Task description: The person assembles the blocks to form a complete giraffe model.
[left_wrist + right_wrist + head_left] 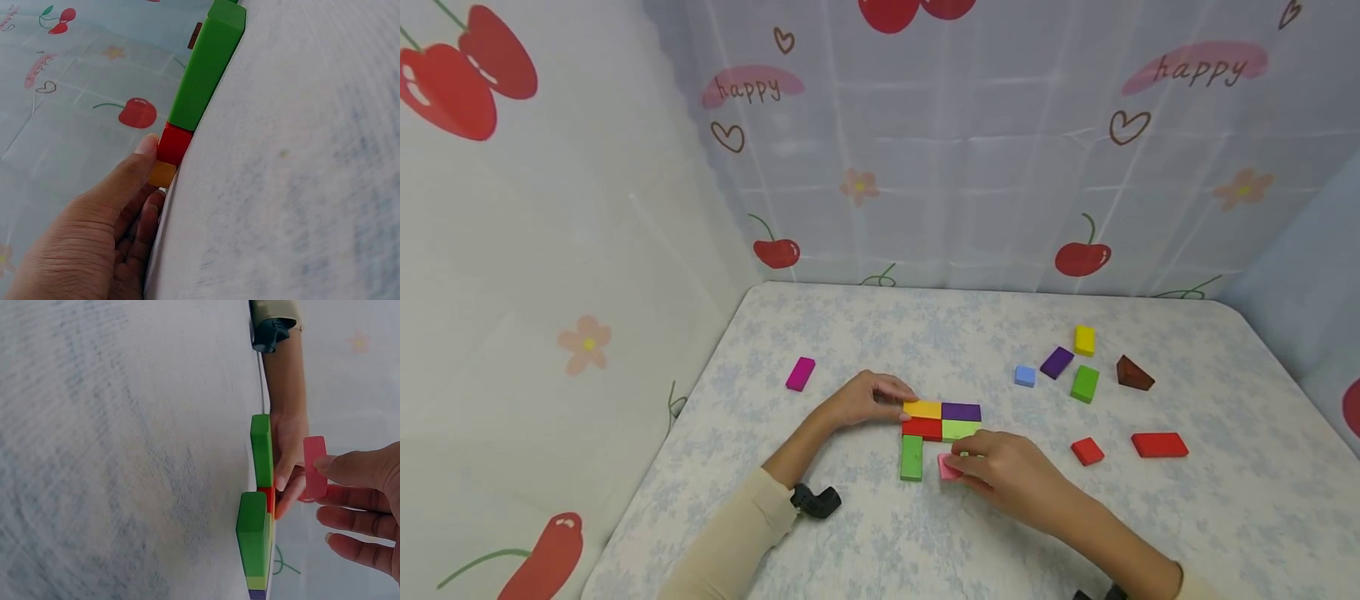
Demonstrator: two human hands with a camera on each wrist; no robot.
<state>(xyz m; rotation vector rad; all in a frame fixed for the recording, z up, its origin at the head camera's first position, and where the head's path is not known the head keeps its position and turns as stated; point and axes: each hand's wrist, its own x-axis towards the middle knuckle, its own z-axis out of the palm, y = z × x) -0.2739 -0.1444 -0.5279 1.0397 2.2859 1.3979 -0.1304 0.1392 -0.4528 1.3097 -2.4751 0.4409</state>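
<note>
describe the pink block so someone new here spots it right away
Find the pale, blue-mottled table, then the right hand beside the assembled blocks near its middle. The pink block is pinched in that hand, the only block lifted off the table.

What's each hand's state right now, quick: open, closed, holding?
Left hand: thumb against the red block; whether its grip is open or closed cannot be told.
Right hand: closed, pinching the pink block.

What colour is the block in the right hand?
Pink; the block shows best in the right wrist view.
</note>
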